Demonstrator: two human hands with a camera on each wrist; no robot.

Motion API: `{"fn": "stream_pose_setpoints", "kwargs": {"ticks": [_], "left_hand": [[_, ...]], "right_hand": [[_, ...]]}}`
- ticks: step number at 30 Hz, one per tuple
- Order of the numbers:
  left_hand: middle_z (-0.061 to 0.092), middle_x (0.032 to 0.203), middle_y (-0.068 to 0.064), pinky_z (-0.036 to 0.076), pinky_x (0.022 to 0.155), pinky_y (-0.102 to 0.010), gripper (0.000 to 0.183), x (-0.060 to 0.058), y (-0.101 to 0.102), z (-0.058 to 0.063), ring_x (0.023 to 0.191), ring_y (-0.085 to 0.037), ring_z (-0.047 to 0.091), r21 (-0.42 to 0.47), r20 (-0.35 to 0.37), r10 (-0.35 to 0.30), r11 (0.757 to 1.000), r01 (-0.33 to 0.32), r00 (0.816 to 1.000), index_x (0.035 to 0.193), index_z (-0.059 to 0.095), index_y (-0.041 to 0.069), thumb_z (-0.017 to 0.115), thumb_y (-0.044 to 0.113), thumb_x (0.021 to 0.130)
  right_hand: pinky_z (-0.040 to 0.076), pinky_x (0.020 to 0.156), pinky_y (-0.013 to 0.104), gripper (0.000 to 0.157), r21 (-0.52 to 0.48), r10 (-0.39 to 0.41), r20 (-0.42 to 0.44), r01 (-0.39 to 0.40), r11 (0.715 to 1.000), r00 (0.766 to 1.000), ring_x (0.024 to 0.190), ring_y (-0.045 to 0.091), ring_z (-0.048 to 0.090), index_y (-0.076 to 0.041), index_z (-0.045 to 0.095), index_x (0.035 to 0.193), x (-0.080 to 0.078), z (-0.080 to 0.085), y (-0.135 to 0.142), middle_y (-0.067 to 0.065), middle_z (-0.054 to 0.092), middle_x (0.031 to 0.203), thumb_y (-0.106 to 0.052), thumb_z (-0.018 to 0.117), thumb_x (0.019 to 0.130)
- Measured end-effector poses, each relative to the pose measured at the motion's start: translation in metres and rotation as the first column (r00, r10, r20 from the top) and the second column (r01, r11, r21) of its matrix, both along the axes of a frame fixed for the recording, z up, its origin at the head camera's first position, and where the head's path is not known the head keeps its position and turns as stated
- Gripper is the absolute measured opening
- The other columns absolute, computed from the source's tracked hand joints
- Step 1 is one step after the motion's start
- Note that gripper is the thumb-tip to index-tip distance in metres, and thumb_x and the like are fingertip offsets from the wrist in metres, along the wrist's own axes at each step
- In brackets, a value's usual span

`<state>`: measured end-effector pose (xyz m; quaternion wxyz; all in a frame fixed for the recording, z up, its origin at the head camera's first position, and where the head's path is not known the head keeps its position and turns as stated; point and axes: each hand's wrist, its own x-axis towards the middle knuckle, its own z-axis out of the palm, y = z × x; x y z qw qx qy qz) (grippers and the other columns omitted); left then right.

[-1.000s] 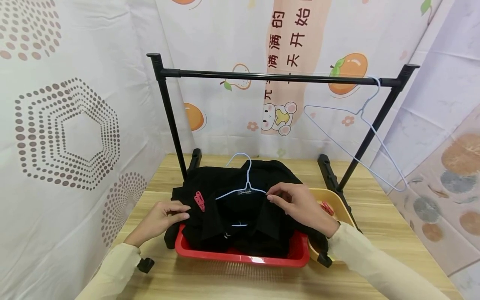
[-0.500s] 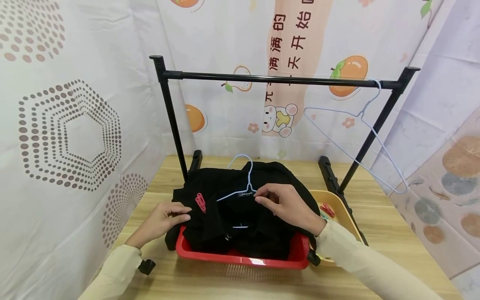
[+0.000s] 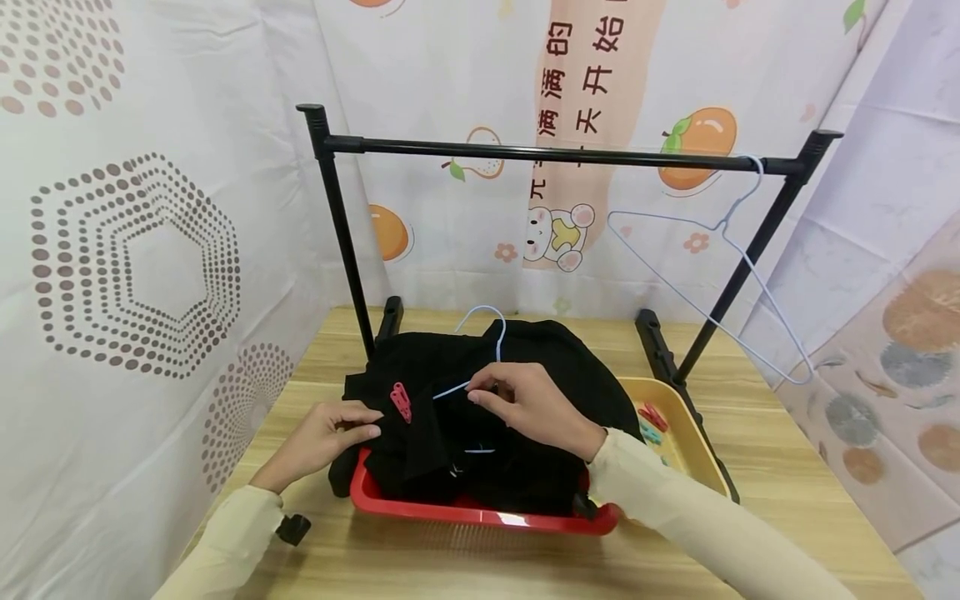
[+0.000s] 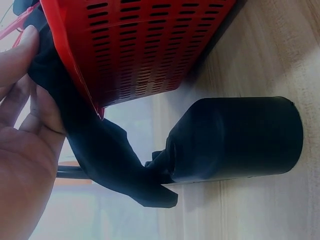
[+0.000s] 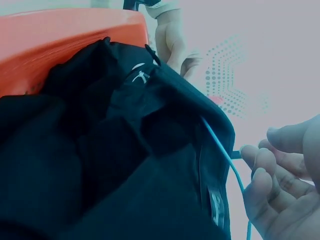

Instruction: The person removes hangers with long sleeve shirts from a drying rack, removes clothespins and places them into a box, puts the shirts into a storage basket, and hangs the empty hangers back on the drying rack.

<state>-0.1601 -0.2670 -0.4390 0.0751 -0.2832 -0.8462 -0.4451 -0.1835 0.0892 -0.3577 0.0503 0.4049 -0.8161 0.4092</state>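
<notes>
A black collared shirt point(image 3: 555, 350) lies heaped in a red basket point(image 3: 480, 518), with a light blue wire hanger point(image 3: 501, 333) set inside its collar. My right hand point(image 3: 536, 408) pinches the hanger just below its hook, covering the neck label; in the right wrist view the blue wire runs behind the curled fingers point(image 5: 265, 170). At the shirt's left side, my left hand point(image 3: 330, 433) holds the black fabric point(image 4: 95, 135) between thumb and fingers, as the left wrist view shows. Beside its fingertips, pink clothespins point(image 3: 401, 402) lie on the shirt.
A black clothes rack point(image 3: 555, 154) stands behind, carrying a second blue hanger point(image 3: 723, 223) at its right end. Right of the basket is a yellow tray point(image 3: 693, 433) with red clothespins point(image 3: 653, 417) and teal clothespins point(image 3: 651, 433). The rack's black foot point(image 4: 235, 137) sits left of the basket.
My right hand has slid left along the hanger, from its right arm to beside the hook, uncovering more of the yellow tray. My left hand has stayed in place.
</notes>
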Motion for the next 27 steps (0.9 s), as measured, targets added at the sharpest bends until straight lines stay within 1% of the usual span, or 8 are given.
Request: {"fn": "stream_pose_setpoints", "kwargs": {"ticks": [6, 10, 18, 24, 27], "left_hand": [[0.073, 0.091, 0.010, 0.053, 0.065, -0.027, 0.021, 0.000, 0.001, 0.001, 0.074, -0.009, 0.060, 0.001, 0.010, 0.000, 1.000, 0.000, 1.000, 0.111, 0.081, 0.011, 0.077, 0.005, 0.092], [0.073, 0.092, 0.007, 0.053, 0.066, -0.027, 0.021, -0.001, 0.000, 0.000, 0.075, -0.009, 0.060, -0.003, 0.006, -0.006, 1.000, 0.006, 1.000, 0.111, 0.080, 0.010, 0.077, 0.003, 0.091], [0.073, 0.093, 0.009, 0.053, 0.067, -0.027, 0.020, 0.001, 0.000, 0.002, 0.076, -0.008, 0.061, -0.015, 0.003, 0.001, 1.000, -0.001, 1.000, 0.111, 0.080, 0.010, 0.077, 0.005, 0.091], [0.072, 0.091, 0.011, 0.053, 0.067, -0.027, 0.021, 0.002, 0.001, 0.002, 0.076, -0.008, 0.061, -0.015, 0.003, 0.002, 1.000, -0.002, 1.000, 0.110, 0.080, 0.010, 0.077, 0.002, 0.091], [0.072, 0.091, 0.012, 0.054, 0.067, -0.028, 0.021, 0.002, 0.001, 0.002, 0.076, -0.009, 0.062, -0.018, 0.008, 0.004, 1.000, -0.004, 1.000, 0.110, 0.081, 0.011, 0.077, 0.004, 0.091]], "right_hand": [[0.050, 0.052, 0.027, 0.013, 0.009, 0.028, 0.017, -0.028, 1.000, 0.999, 0.053, 0.006, 0.055, -0.012, 0.075, 0.110, -0.001, 0.001, -0.016, -0.011, 0.070, 0.092, -0.019, 0.069, 0.101], [0.050, 0.052, 0.026, 0.012, 0.024, 0.035, 0.020, -0.035, 0.999, 0.999, 0.054, 0.005, 0.055, -0.014, 0.075, 0.110, -0.002, 0.001, -0.025, -0.011, 0.069, 0.093, -0.019, 0.068, 0.102], [0.047, 0.055, 0.024, 0.014, 0.032, 0.052, -0.040, -0.050, 0.998, 0.998, 0.059, 0.007, 0.053, -0.010, 0.075, 0.111, -0.008, 0.001, -0.041, -0.007, 0.072, 0.101, -0.019, 0.069, 0.101], [0.048, 0.059, 0.024, 0.015, 0.037, 0.053, -0.071, -0.051, 0.998, 0.996, 0.062, 0.006, 0.053, -0.010, 0.075, 0.111, -0.011, 0.002, -0.053, -0.007, 0.071, 0.101, -0.018, 0.071, 0.100], [0.047, 0.060, 0.022, 0.015, 0.038, 0.058, -0.094, -0.055, 0.998, 0.994, 0.063, 0.005, 0.053, -0.009, 0.074, 0.111, -0.012, 0.003, -0.059, -0.005, 0.069, 0.101, -0.017, 0.072, 0.099]]}}
